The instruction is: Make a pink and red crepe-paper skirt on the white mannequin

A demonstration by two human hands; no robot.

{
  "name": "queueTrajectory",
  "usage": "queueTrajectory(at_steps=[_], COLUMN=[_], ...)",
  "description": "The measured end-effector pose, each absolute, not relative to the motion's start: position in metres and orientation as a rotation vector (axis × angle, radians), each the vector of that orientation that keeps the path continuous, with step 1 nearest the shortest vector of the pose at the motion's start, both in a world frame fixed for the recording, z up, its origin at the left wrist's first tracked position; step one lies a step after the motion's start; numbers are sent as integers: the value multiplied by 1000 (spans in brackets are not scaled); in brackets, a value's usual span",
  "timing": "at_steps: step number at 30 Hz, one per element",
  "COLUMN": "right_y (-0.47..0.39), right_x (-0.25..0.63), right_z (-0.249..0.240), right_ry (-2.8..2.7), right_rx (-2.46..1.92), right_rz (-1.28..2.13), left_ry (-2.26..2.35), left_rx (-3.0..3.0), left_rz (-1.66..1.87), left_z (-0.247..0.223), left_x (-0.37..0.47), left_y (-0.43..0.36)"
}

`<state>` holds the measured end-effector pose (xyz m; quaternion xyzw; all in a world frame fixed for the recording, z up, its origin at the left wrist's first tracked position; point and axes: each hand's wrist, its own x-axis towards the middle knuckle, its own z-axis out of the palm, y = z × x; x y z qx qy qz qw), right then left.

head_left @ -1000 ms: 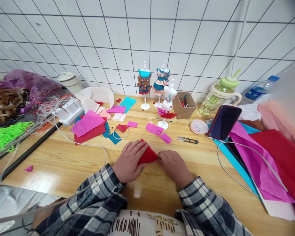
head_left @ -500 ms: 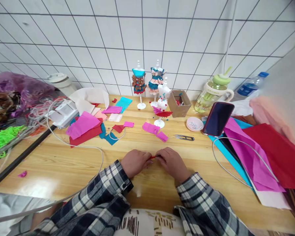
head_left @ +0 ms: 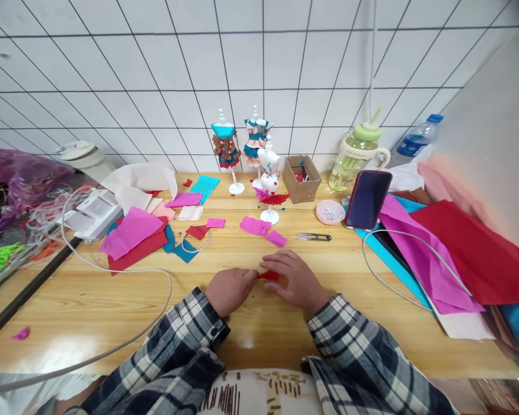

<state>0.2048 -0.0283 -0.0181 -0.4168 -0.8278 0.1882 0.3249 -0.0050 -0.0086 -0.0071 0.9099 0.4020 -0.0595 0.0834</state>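
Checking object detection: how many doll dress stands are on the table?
3. Blue-topped mannequin at left by the wall, teal-skirted mannequin beside it, white mannequin in front, nearer the hands. None seems hidden.

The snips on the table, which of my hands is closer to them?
Right. Your right hand lies just below the snips, slightly to their left. Your left hand is farther off to the left, on the other side of the red paper.
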Motion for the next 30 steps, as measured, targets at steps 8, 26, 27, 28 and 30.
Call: queueTrajectory(at_steps=[8,26,27,28,30], right_y=[-27,-26,-27,-27,-29], right_x=[200,203,202,201,198], right_z=[-28,-23,-23,-22,-21], right_ry=[-2148,-2012,-2036,-2062,-2107], right_rx=[-1269,-1311,-1312,-1310,-1297], right_rz=[603,655,625,586,506], left_ry=[1193,1173,1190,1200,1171], left_rx=[2677,2729,2754,2783,2827], left_rz=[-162,96,154,227,335], left_z=[-12,-5,-2,2,9], left_x=[-7,-7,-6,-4,0], left_y=[-8,-10,-13,-16,-19])
